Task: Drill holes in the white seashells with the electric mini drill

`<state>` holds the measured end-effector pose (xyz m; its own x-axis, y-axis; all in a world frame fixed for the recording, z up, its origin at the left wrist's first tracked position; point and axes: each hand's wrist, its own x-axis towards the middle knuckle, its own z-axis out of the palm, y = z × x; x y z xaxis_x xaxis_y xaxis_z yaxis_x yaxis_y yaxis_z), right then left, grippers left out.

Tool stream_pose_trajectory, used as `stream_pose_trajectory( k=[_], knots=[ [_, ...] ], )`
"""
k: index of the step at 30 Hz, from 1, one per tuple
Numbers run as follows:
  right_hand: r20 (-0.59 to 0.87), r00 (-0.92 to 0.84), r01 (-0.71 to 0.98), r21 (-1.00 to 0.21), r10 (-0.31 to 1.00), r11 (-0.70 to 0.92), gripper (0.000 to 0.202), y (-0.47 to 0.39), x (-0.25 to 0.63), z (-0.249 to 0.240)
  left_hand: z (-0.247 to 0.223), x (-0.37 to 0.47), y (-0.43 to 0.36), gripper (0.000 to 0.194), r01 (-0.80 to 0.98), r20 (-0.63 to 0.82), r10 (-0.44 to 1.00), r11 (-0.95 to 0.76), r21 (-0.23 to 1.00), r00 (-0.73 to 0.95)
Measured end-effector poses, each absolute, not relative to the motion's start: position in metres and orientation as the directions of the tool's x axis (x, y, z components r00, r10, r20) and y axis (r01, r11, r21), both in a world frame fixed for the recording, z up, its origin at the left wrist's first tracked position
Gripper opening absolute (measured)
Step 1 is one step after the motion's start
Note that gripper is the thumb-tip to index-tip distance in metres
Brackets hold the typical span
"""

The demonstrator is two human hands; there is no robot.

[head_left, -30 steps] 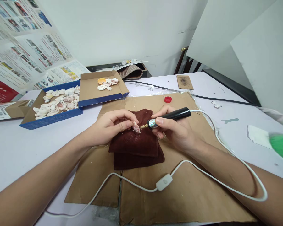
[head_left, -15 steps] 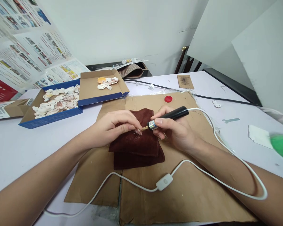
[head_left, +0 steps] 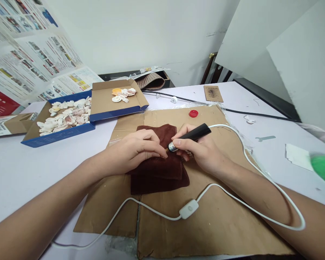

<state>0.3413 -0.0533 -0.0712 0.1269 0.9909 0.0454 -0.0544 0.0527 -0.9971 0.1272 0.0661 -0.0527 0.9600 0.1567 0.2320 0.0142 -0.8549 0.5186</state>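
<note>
A black corded hand tool [head_left: 193,134] with a silver label and brass tip is gripped by my right hand [head_left: 203,148], its tip pointing left. Just left of that tip, my left hand [head_left: 141,150] has its fingers pinched together over the dark red cloth [head_left: 159,184]. Whatever lies between those fingertips is hidden. The folded cloth rests on flattened brown cardboard [head_left: 211,224]. From the tool's back end a white cable [head_left: 262,173] loops round the right forearm to a white inline switch [head_left: 189,209].
At the left back, an open blue box [head_left: 59,140] holds many shells, with more on its lid [head_left: 103,101]. A red cap [head_left: 193,113] sits behind my right hand. A black cable crosses the back; a small wrench [head_left: 265,138] and white papers [head_left: 298,157] lie right.
My left hand has moved slightly right and turned, so its fingers now cover the small shell piece seen earlier. The tool in my right hand has shifted a little left.
</note>
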Motion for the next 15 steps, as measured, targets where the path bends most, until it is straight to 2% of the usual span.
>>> stream_pose_trajectory(
  k=[4,9,15],
  knots=[
    [0.054,0.127,-0.024,-0.998,0.990,0.058,0.020,-0.0529,0.3412,-0.0718,-0.0536,0.1285,0.0645,0.028,0.032,0.225,0.169,-0.860,0.509,0.960],
    [0.085,0.121,0.000,-0.996,0.989,0.085,0.020,-0.0523,0.3415,-0.0734,-0.0514,0.1302,0.0615,0.003,0.187,0.132,0.338,-0.758,0.625,0.932],
    [0.105,0.109,0.035,-0.994,0.988,0.102,0.019,-0.0531,0.3408,-0.0733,-0.0505,0.1297,0.0611,0.008,0.248,0.092,0.397,-0.721,0.647,0.913]
  ],
)
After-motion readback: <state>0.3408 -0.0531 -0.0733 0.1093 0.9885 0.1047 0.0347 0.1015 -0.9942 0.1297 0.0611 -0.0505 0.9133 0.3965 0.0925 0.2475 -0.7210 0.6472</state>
